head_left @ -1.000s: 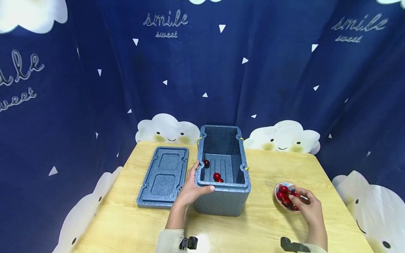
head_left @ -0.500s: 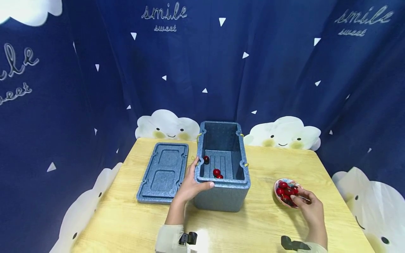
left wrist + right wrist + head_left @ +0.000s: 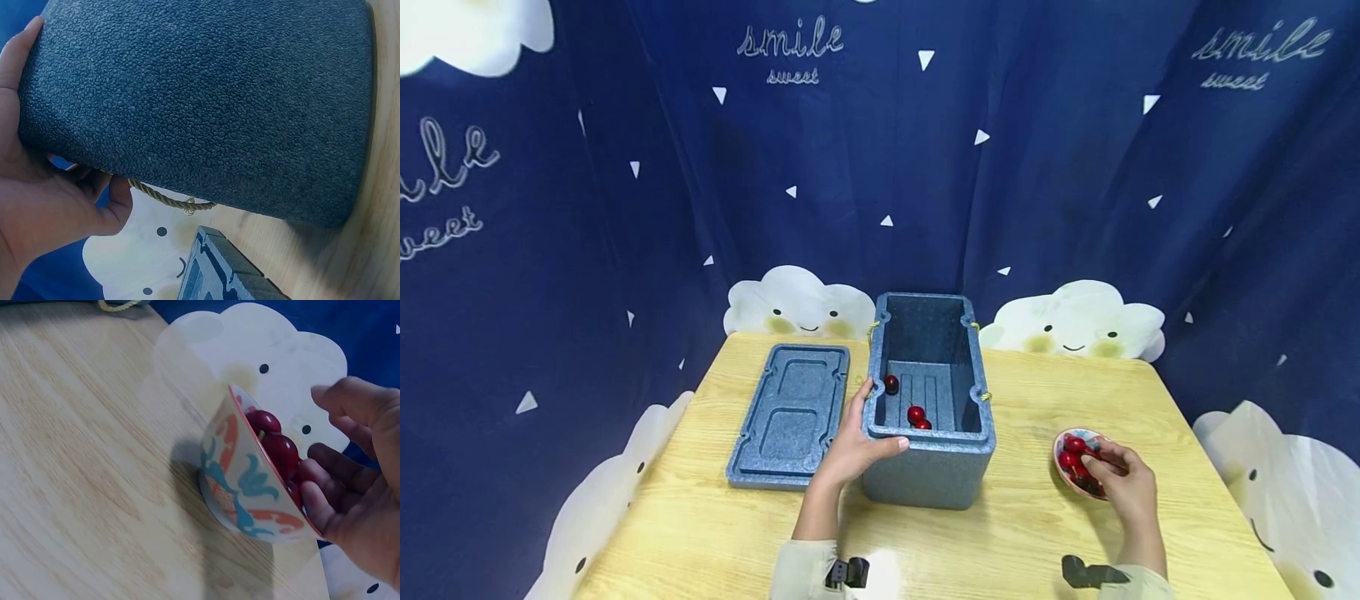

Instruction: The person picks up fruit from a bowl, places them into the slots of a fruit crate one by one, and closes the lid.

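The left hand [image 3: 855, 446] grips the near left corner of a blue-grey open box [image 3: 925, 482], thumb along the front face and fingers over the left side. On the box floor lie 3 dark red cherries, one cherry [image 3: 891, 384] by the left wall and a cherry pair [image 3: 916, 413] nearer the front. To the right stands a small patterned bowl [image 3: 250, 478] heaped with several cherries [image 3: 279, 456]. The right hand [image 3: 1123, 479] is over its right rim, fingertips in among the fruit, thumb and forefinger apart. Those fingers partly hide the cherries in the head view.
A matching blue-grey lid [image 3: 790, 417] lies flat on the wooden table [image 3: 1015, 533], left of the box. Yellow rope loops [image 3: 165, 199] hang at the box's sides. Behind the table hangs a dark blue curtain [image 3: 880, 150] with white clouds.
The right hand has stayed at the bowl, its fingers shifting slightly among the cherries and moving a little left over them since half a second ago. The left hand and box keep their places.
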`<control>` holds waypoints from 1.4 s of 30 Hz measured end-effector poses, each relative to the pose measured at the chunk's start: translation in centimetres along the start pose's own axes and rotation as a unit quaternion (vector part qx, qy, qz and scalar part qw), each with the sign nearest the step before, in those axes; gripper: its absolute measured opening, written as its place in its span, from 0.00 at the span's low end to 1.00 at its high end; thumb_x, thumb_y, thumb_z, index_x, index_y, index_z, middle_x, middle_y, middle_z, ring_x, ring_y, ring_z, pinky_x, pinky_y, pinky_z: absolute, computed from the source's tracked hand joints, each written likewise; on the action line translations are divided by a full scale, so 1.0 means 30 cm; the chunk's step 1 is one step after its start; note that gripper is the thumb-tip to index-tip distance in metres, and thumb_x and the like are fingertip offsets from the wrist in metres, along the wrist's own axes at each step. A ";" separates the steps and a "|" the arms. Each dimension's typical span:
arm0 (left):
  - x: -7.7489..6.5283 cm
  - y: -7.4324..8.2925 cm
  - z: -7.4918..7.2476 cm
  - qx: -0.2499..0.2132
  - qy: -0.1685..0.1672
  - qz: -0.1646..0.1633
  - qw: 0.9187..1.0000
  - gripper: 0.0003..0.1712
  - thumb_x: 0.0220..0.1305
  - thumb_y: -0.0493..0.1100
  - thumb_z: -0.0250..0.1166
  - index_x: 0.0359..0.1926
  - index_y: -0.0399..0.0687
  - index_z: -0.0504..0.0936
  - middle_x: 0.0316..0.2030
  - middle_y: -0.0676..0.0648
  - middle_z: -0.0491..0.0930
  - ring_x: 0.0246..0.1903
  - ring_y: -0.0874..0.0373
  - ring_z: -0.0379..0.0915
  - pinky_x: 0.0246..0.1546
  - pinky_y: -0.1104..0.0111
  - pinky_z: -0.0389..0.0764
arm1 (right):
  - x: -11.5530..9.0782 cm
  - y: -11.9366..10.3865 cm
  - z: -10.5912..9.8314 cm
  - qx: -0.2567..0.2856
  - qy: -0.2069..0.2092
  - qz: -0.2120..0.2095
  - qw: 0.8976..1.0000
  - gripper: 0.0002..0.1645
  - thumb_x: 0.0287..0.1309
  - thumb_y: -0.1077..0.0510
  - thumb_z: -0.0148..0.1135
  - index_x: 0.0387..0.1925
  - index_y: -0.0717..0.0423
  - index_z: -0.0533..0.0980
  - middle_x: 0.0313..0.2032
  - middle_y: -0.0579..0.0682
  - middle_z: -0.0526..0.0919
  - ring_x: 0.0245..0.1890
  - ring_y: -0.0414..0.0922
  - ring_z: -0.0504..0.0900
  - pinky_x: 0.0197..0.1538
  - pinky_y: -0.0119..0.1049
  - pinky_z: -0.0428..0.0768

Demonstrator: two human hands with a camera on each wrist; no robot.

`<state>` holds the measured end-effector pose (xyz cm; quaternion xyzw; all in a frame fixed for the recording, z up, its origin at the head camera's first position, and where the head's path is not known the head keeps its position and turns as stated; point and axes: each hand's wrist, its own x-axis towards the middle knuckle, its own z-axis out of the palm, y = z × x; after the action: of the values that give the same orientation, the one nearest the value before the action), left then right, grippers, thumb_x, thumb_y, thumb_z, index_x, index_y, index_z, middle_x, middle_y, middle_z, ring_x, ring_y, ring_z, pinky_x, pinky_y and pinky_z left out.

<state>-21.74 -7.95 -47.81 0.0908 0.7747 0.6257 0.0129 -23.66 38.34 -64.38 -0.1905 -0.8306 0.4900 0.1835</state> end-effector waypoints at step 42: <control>-0.001 -0.001 0.001 0.000 0.000 -0.003 1.000 0.64 0.39 0.52 0.77 0.72 0.67 0.46 0.70 0.44 0.41 0.67 0.43 0.38 0.58 0.39 0.47 | -0.128 -0.327 0.023 -0.135 0.035 -0.034 0.990 0.20 0.47 0.57 0.68 0.38 0.69 0.76 0.40 0.71 0.71 0.45 0.68 0.67 0.48 0.58 0.65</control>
<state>-21.71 -7.95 -47.84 0.0888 0.7751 0.6254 0.0144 -22.04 31.51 -56.47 -0.2023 -0.8882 0.3601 0.2014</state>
